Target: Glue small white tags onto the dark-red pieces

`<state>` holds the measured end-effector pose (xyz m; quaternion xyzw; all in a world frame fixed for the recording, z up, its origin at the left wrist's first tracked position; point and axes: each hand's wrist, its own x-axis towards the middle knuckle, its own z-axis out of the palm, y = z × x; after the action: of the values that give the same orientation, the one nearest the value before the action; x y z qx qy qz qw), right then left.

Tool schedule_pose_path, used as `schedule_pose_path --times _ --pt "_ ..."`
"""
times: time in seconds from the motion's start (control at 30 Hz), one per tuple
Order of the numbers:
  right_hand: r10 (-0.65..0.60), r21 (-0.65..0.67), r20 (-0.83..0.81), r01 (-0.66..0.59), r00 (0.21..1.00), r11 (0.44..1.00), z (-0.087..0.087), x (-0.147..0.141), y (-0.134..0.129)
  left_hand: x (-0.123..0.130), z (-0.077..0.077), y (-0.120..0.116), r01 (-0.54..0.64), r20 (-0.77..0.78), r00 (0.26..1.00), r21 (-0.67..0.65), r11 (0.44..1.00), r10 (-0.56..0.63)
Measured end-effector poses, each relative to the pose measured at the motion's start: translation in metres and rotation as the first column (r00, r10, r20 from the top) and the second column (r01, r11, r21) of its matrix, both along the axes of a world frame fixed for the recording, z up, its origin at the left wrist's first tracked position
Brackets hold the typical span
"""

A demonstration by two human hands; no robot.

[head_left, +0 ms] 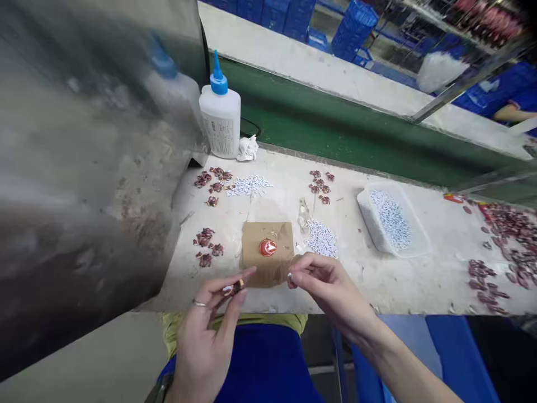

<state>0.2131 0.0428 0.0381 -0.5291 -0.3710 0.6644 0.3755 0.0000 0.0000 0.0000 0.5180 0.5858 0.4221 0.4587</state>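
My left hand (210, 330) pinches a small brown figurine (234, 288) between thumb and fingers, just in front of a cardboard square (250, 238). To the right of the cardboard, my right hand (319, 280) is closed in a pinch on a tiny white piece (290, 275). A round red dab (267, 247) with a glossy surface sits in the middle of the cardboard. Beyond my right hand lies a pile of small white-and-blue pieces (322, 239). Small clusters of brown figurines (204, 237) rest to the left of the cardboard.
A white bottle with a blue nozzle (221, 120) stands at the back left beside crumpled tissue (248, 148). A translucent tub (415, 238) holds many white pieces. Brown parts (514, 235) spread at far right. A large metal housing (92, 157) borders the left. Another person's arm (514, 113) shows top right.
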Motion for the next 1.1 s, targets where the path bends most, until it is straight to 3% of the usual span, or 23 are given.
schedule_pose_path --times 0.1,0.23,0.43,0.83,1.0,1.03,1.1 --pt "-0.021 0.226 0.084 0.002 0.996 0.974 0.004 -0.005 -0.009 -0.001 0.011 0.005 0.032 -0.139 0.99 0.21 0.977 -0.003" --pt "0.011 0.43 0.134 -0.068 0.991 0.9 0.012 -0.016 -0.016 -0.003 0.02 0.006 0.065 -0.119 0.992 0.27 0.961 -0.034" --pt "0.065 0.471 0.177 -0.143 0.982 0.87 0.021 -0.026 -0.017 -0.004 0.025 0.003 0.045 -0.1 0.995 0.219 0.975 -0.024" --pt "0.142 0.502 0.303 -0.284 0.942 0.817 0.021 -0.024 -0.015 -0.009 0.023 0.008 0.121 -0.195 0.979 0.341 0.932 -0.056" --pt "0.134 0.599 0.508 -0.461 0.851 0.655 0.024 -0.021 -0.014 -0.007 0.024 0.011 0.094 -0.199 0.98 0.344 0.934 -0.025" --pt "0.123 0.608 0.531 -0.478 0.839 0.634 0.025 -0.021 -0.013 -0.006 0.025 0.012 0.082 -0.185 0.983 0.344 0.935 -0.018" --pt "0.136 0.598 0.525 -0.478 0.84 0.643 0.028 -0.02 -0.011 -0.004 0.028 0.014 0.065 -0.15 0.989 0.337 0.939 -0.014"
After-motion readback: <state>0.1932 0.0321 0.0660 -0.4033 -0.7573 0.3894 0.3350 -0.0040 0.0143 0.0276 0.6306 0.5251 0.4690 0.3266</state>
